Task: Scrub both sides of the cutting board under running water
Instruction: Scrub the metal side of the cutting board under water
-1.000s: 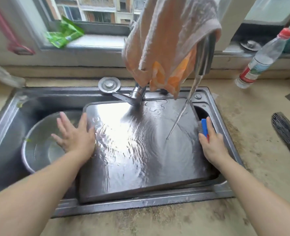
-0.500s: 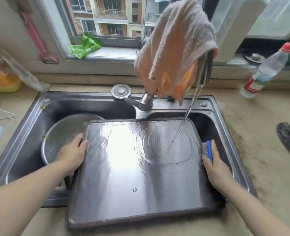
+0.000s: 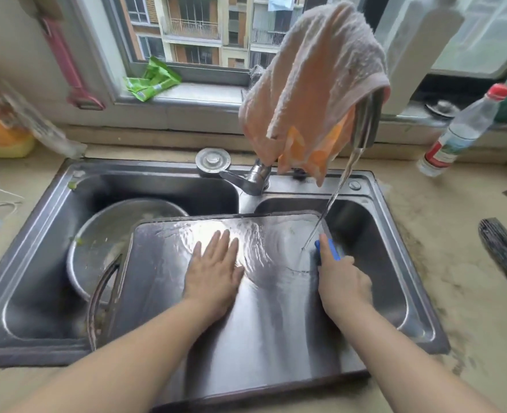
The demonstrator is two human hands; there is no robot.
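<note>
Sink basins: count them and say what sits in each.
2. The left basin holds a metal bowl. The right basin lies under the running water, mostly covered by the cutting board, so its contents may be hidden.

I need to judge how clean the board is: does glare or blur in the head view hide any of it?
Head view: window light glares off the wet cutting board just beyond the left hand, washing out the surface there; ripples from the water stream distort the far right corner near the right hand and its blue brush; wide-angle lens bends the sink edges; left-edge items are blurred.
</note>
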